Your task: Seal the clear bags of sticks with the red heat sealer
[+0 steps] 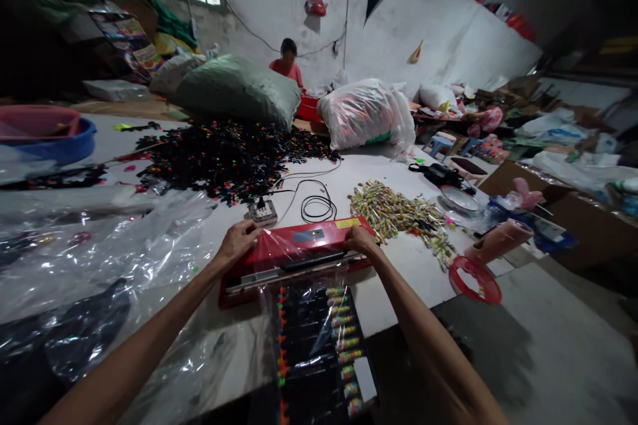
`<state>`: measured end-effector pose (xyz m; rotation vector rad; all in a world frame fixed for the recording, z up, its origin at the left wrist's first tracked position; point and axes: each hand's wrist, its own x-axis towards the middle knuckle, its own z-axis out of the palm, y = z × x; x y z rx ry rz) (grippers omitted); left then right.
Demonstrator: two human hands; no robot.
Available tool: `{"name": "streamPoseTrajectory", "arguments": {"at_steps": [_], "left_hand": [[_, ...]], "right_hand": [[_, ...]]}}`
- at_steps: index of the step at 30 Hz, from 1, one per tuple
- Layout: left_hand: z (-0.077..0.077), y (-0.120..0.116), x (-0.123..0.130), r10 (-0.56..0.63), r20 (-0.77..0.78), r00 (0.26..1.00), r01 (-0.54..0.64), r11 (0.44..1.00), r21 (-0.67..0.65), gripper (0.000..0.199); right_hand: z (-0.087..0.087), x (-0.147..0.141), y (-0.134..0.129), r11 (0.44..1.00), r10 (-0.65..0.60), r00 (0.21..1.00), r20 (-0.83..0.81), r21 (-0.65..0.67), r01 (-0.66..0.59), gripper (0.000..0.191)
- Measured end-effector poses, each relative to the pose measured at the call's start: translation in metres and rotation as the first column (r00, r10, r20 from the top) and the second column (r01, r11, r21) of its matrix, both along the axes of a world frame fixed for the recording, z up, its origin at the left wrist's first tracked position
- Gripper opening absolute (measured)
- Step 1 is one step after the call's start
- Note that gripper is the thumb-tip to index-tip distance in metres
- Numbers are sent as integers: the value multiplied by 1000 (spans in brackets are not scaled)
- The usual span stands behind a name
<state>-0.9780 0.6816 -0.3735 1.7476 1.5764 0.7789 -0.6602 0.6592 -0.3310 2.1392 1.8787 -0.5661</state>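
Both my hands rest on the lid of a red impulse heat sealer (294, 246) at the near edge of the white table (409, 279). My left hand (238, 242) grips its left end, and my right hand (361, 241) grips its right end. A clear plastic bag (304, 299) runs under the sealing bar and hangs toward me. It holds a black card (316, 352) with rows of colourful candy sticks. Loose clear plastic sheeting (104, 259) lies to the left of my left arm.
Beyond the sealer lie a power socket (262, 212), a coiled black cable (316, 202), a heap of wrapped candy sticks (393, 216) and a large black pile with coloured beads (224, 159). Stuffed sacks (366, 113) stand behind them. A seated person (288, 65) is at the far end.
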Motion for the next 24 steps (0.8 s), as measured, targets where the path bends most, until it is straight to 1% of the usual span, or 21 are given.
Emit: {"name": "streamPoseTrajectory", "arguments": {"at_steps": [2,5,7,9,11,12,13,14,16,17,18,19,21,22,24], "left_hand": [[-2,1,0,-1,11,1000,2,1000,-9,31],[-3,4,3,10,7,1000,-10,1000,-3,31],[-2,4,6,31,-6,999,-31,999,6,29],[-1,5,8,60,-20,998,-60,998,11,28],[-2,6,9,78,-32,996,-78,997,13,28],[-3,6,9,81,-36,996,-81,997,14,27],[-5,6,9,82,-40,996,-81,997,14,27],[-5,6,9,82,-46,996,-82,997,14,26],[-6,4,8,80,-60,995,-80,997,14,23],[-5,3,8,73,-68,995,-72,997,13,22],[-3,0,8,58,-75,996,-57,998,14,22],[-1,-2,9,33,-80,996,-32,999,17,22],[2,-9,12,-45,-89,995,49,998,35,24],[4,-12,14,-92,-97,991,97,994,51,28],[4,-18,22,-196,-135,971,208,975,83,44]], "right_hand": [[0,2,1,998,11,1000,-8,69,-10,19],[5,5,10,978,-15,999,42,208,6,27],[10,2,17,962,-37,997,70,272,16,31],[14,-9,19,954,-41,996,82,300,14,30],[17,-27,12,930,-17,999,52,368,-4,29],[17,-39,6,913,19,1000,12,407,-22,29],[16,-51,-2,905,81,996,-40,422,-57,30],[14,-62,-11,910,160,982,-98,401,-108,31],[7,-81,-29,936,293,936,-197,257,-239,34],[2,-88,-36,939,329,917,-226,177,-294,35],[-3,-92,-42,938,345,908,-239,126,-324,36],[-9,-95,-46,937,348,906,-240,114,-329,35],[-17,-96,-50,940,332,914,-234,158,-302,32],[-20,-95,-50,940,326,916,-233,183,-288,31],[-21,-95,-50,942,311,921,-234,203,-266,32]]}}
